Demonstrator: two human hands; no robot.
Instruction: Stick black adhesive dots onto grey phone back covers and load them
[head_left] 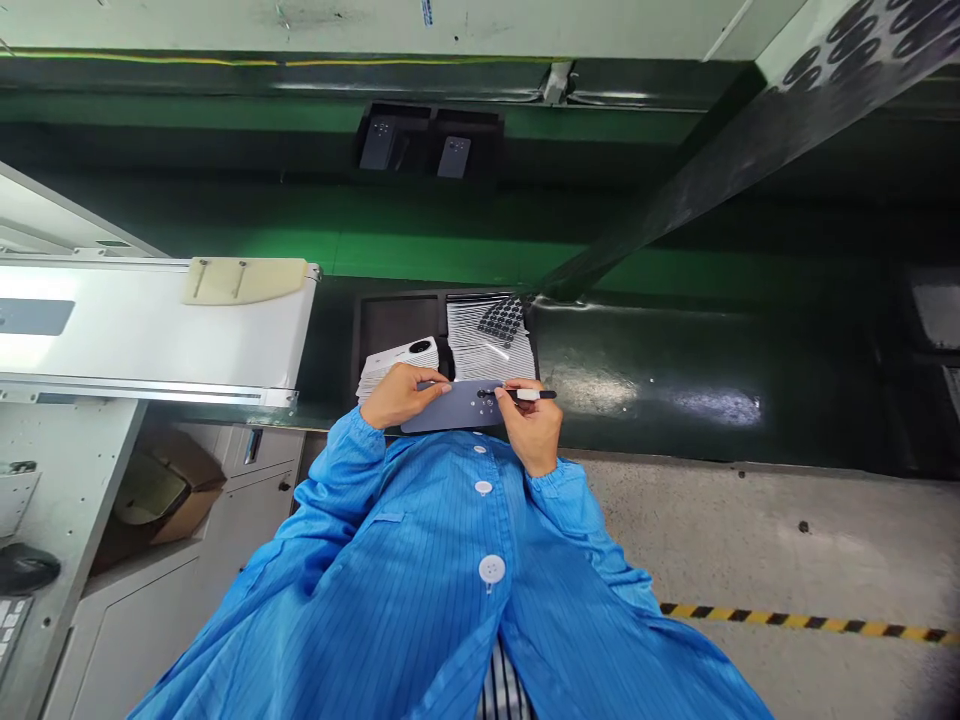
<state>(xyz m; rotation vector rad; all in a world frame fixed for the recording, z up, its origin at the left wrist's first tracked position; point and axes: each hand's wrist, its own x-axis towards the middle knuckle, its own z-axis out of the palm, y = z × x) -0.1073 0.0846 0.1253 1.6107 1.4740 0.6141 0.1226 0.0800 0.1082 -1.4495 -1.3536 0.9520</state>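
Note:
A blue-grey panel with small holes near its right end, like a phone back cover [439,412], lies level close to the front of my smock. My left hand [403,394] is closed on its upper left edge, thumb and fingers pinching it. In my right hand [534,430] is a black and white marker pen [529,395], its dark tip at the holes of the cover. Just beyond, a black tray [397,318] contains a leaning stack of white covers [396,360] on the left. A larger row of thin white pieces [484,335] fills its right side.
To the left is a white conveyor [247,340] carrying a grey panel [34,316]. Farther back, a black tray [430,135] holds two dark panels. A dark slanted post [675,190] rises right of the near tray. The dark green bench [675,370] extends rightward.

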